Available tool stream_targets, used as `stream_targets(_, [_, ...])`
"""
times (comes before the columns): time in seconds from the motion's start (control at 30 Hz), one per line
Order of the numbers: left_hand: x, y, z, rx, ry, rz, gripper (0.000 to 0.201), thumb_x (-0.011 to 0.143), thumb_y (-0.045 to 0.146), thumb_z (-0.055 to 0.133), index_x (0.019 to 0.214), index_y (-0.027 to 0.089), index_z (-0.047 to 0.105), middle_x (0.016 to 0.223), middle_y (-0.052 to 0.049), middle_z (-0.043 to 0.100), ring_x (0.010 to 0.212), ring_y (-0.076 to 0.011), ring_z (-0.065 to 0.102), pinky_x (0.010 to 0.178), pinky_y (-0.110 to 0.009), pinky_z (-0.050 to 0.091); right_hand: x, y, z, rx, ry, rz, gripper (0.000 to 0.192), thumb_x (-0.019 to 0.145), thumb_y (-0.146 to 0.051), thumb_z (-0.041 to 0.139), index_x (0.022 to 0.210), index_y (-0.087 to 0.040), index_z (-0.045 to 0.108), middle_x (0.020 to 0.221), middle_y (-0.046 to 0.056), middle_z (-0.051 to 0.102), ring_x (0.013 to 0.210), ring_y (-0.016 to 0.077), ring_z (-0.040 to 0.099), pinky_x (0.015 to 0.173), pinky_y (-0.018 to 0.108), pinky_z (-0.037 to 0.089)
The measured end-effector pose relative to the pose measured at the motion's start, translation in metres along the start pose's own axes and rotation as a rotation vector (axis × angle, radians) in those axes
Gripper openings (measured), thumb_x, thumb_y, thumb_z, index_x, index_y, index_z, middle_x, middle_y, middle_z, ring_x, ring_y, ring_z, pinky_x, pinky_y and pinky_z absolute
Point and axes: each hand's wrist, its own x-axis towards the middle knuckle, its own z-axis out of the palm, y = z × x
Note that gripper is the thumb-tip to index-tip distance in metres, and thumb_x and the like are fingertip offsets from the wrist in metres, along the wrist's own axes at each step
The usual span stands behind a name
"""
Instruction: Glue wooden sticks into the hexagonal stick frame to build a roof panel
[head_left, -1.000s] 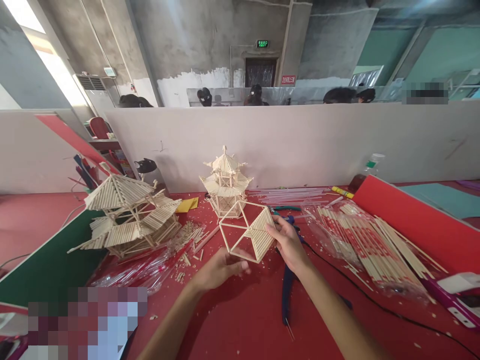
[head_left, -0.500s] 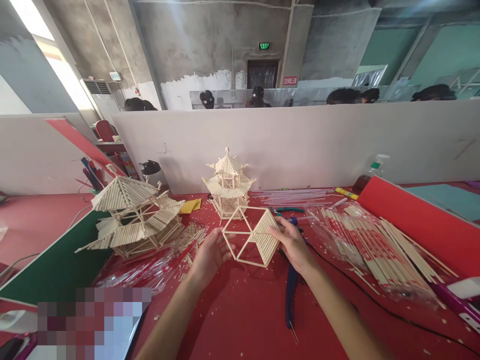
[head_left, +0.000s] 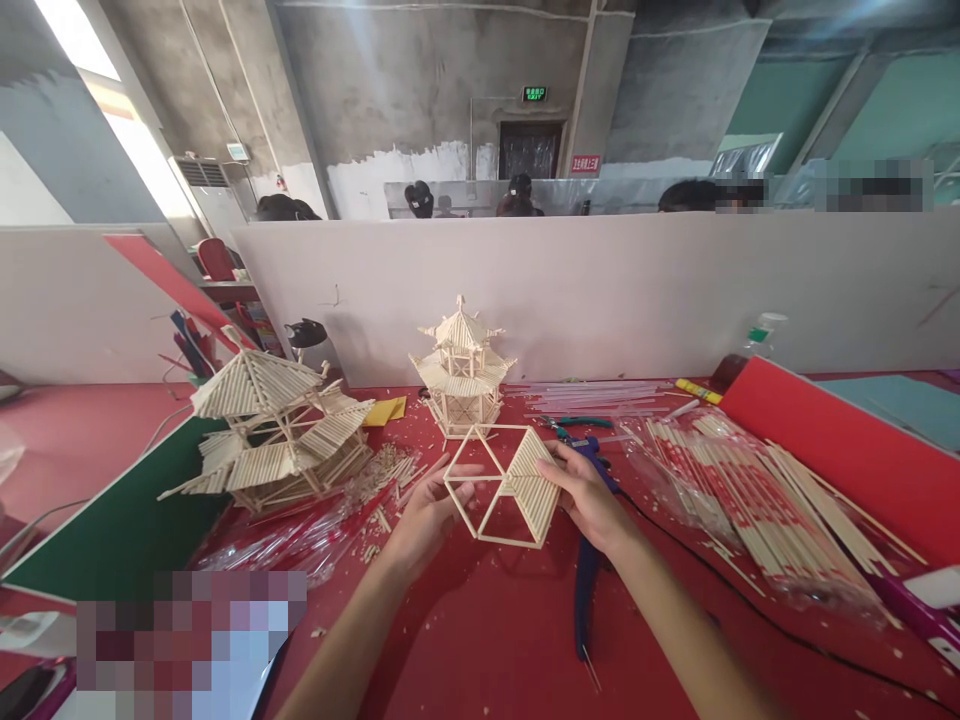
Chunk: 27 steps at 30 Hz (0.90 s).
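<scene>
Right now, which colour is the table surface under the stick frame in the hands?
Red table surface, scattered with pale wood chips; the head view shows it beneath the stick frame.

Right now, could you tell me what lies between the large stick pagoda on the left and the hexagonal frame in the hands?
In the head view, loose offcut sticks litter the red table between the large pagoda and the frame.

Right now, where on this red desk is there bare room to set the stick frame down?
Barest: the red table near the camera, between the two forearms, left of the blue tool. Crowded: stick scraps and wrappers left, chopstick pile right, small pagoda just beyond the frame held by left hand and right hand.
</scene>
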Motion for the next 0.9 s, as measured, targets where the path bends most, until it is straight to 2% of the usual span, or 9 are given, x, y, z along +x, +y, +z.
stream_targets(0.13, [0.007, -0.001, -0.005, 0.006, 0.087, 0.073, 0.035, 0.070, 0.040, 0.092, 0.091, 0.016, 0.076, 0.078, -0.003, 0.067, 0.068, -0.0120, 0.058, 0.067, -0.024, 0.047, 0.000, -0.001, -0.002, 0.003, 0.006, -0.012, 0.037, 0.072, -0.043, 0.089, 0.096, -0.024, 0.068, 0.094, 0.002, 0.076, 0.083, 0.0222, 0.071, 0.073, 0.031, 0.054])
stream_targets(0.27, [0.011, 0.002, -0.014, 0.034, 0.165, 0.134, 0.040, 0.082, 0.056, 0.079, 0.088, 0.017, 0.073, 0.077, -0.001, 0.064, 0.066, -0.0106, 0.056, 0.067, -0.022, 0.047, 0.002, -0.003, -0.006, -0.021, 0.004, -0.024, 0.038, 0.073, -0.044, 0.089, 0.097, -0.024, 0.067, 0.088, 0.001, 0.075, 0.079, 0.0218, 0.070, 0.071, 0.031, 0.052])
stream_targets(0.33, [0.011, 0.006, -0.016, 0.079, 0.184, 0.159, 0.041, 0.086, 0.059, 0.074, 0.090, 0.017, 0.073, 0.081, -0.002, 0.066, 0.070, -0.0118, 0.058, 0.070, -0.023, 0.048, 0.003, -0.003, -0.008, -0.050, 0.010, -0.038, 0.039, 0.073, -0.044, 0.089, 0.099, -0.024, 0.067, 0.087, 0.001, 0.075, 0.079, 0.0220, 0.070, 0.071, 0.030, 0.051])
stream_targets(0.4, [0.008, 0.010, -0.016, 0.137, 0.177, 0.190, 0.037, 0.084, 0.053, 0.078, 0.097, 0.019, 0.075, 0.092, -0.005, 0.070, 0.081, -0.0153, 0.062, 0.076, -0.025, 0.049, 0.003, -0.001, -0.009, -0.094, 0.007, -0.061, 0.038, 0.075, -0.044, 0.088, 0.101, -0.024, 0.067, 0.089, 0.001, 0.075, 0.081, 0.0220, 0.069, 0.073, 0.031, 0.050])
stream_targets(0.47, [0.003, 0.014, -0.013, 0.322, 0.120, 0.267, 0.034, 0.085, 0.046, 0.079, 0.108, 0.022, 0.076, 0.106, -0.007, 0.070, 0.095, -0.0200, 0.064, 0.085, -0.029, 0.049, 0.004, 0.000, -0.009, -0.136, -0.013, -0.084, 0.037, 0.078, -0.045, 0.085, 0.102, -0.024, 0.067, 0.091, 0.001, 0.076, 0.082, 0.0218, 0.069, 0.075, 0.031, 0.050])
stream_targets(0.57, [-0.003, 0.018, -0.008, 0.757, -0.007, 0.400, 0.032, 0.093, 0.041, 0.069, 0.120, 0.025, 0.076, 0.115, -0.009, 0.068, 0.103, -0.0244, 0.063, 0.094, -0.036, 0.047, 0.004, 0.001, -0.010, -0.173, -0.039, -0.100, 0.035, 0.081, -0.046, 0.083, 0.103, -0.024, 0.067, 0.093, 0.001, 0.076, 0.083, 0.0211, 0.068, 0.077, 0.031, 0.049])
stream_targets(0.67, [-0.003, 0.017, -0.006, 0.956, -0.035, 0.423, 0.028, 0.097, 0.039, 0.062, 0.114, 0.025, 0.079, 0.111, -0.010, 0.068, 0.101, -0.0257, 0.065, 0.095, -0.039, 0.048, 0.004, 0.000, -0.010, -0.213, -0.039, -0.106, 0.037, 0.080, -0.048, 0.083, 0.103, -0.024, 0.067, 0.092, 0.001, 0.076, 0.082, 0.0216, 0.068, 0.076, 0.031, 0.048])
stream_targets(0.77, [0.000, 0.014, -0.007, 0.948, 0.016, 0.426, 0.022, 0.094, 0.039, 0.066, 0.098, 0.024, 0.082, 0.107, -0.009, 0.067, 0.101, -0.0257, 0.064, 0.090, -0.036, 0.048, 0.004, -0.003, -0.010, -0.247, -0.039, -0.113, 0.039, 0.079, -0.050, 0.083, 0.104, -0.024, 0.068, 0.092, 0.002, 0.076, 0.082, 0.0231, 0.069, 0.076, 0.033, 0.049])
stream_targets(0.9, [0.004, 0.014, -0.011, 0.715, 0.126, 0.391, 0.019, 0.084, 0.041, 0.078, 0.080, 0.022, 0.079, 0.108, -0.009, 0.068, 0.103, -0.0257, 0.063, 0.086, -0.034, 0.047, 0.004, -0.005, -0.010, -0.282, -0.046, -0.122, 0.040, 0.079, -0.052, 0.082, 0.104, -0.024, 0.068, 0.091, 0.002, 0.076, 0.083, 0.0241, 0.069, 0.077, 0.034, 0.049])
